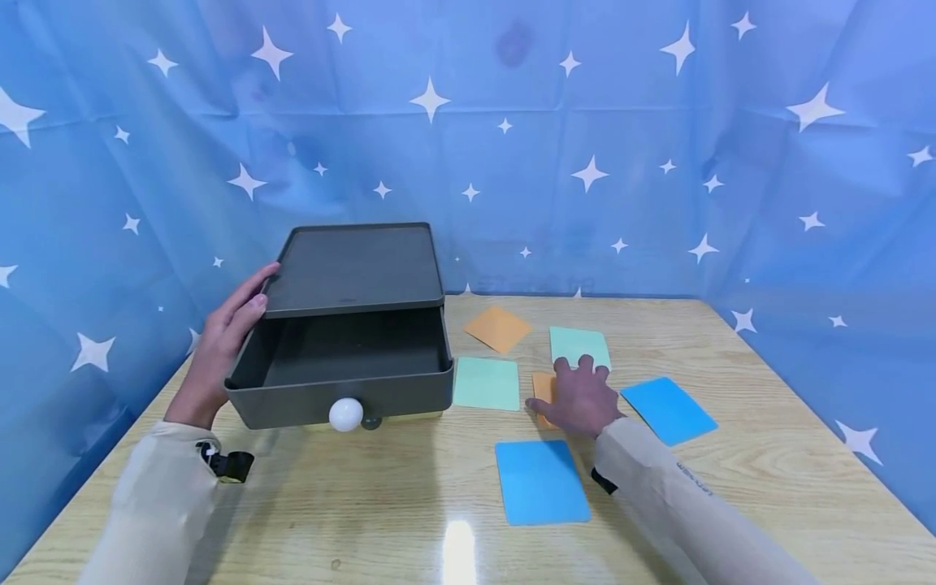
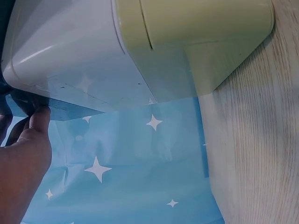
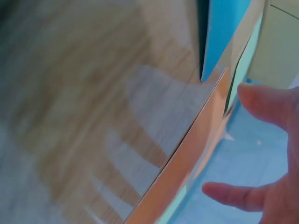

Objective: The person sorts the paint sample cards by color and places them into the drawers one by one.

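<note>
At the left stands a small drawer box with a dark grey top and a pulled-out drawer. My left hand touches the top's left edge with its fingers and thumb. The left wrist view shows that hand near the top rim of the box's white side. My right hand is held low over an orange card, partly hiding it, with its fingers spread. In the right wrist view, the thumb and a finger stand apart from the orange card.
A light green card and another orange card lie beside the box. Further right are a second green card and two blue cards. A white knob sticks out from the drawer front. A starry blue curtain surrounds the table.
</note>
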A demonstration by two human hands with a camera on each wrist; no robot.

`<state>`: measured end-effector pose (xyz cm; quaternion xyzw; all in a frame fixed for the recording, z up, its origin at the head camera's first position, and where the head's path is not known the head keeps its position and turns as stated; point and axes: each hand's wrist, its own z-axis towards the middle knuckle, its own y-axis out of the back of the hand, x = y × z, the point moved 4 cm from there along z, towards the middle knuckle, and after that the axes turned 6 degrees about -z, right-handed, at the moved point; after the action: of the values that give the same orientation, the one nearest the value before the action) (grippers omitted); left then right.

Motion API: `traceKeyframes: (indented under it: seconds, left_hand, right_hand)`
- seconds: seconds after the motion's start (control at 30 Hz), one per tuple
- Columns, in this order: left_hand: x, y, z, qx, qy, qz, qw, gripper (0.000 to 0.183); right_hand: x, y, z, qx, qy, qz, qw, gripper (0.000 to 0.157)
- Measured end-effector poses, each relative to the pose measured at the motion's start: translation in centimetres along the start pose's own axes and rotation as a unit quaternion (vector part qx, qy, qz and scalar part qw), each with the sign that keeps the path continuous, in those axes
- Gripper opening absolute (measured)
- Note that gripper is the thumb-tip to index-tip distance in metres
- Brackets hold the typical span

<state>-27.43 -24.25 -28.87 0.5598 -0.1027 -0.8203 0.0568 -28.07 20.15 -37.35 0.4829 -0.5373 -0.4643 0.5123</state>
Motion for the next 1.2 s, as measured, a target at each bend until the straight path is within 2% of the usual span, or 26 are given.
traceKeyframes:
  seconds: [0.2, 0.37, 0.67, 0.93, 1.2]
  left_hand:
    - [-0.1, 0.1, -0.1, 0.0, -0.006, -0.013, 0.9999, 0.052]
    - [-0.1, 0.1, -0.1, 0.0, -0.011, -0.02, 0.9997, 0.052]
    - [-0.1, 0.2, -0.1, 0.004, -0.008, -0.032, 0.9994, 0.053]
    - [-0.1, 0.3, -0.2, 0.005, -0.002, 0.0, 1.0, 0.052]
    - [-0.2, 0.2, -0.1, 0.003, 0.007, 0.017, 0.9998, 0.052]
  right_hand:
    - [0.1, -0.2, 0.2, 0.024, -0.002, -0.01, 1.0, 0.084]
    - [0.2, -0.3, 0.4, 0.04, -0.012, -0.013, 0.999, 0.069]
    - [0.1, -0.3, 0.5, 0.035, -0.013, -0.016, 0.999, 0.059]
    - [0.2, 0.7, 0.3, -0.004, 0.002, -0.024, 1.0, 0.071]
    - [0.4, 1.9, -0.1, -0.008, 0.01, -0.018, 1.0, 0.071]
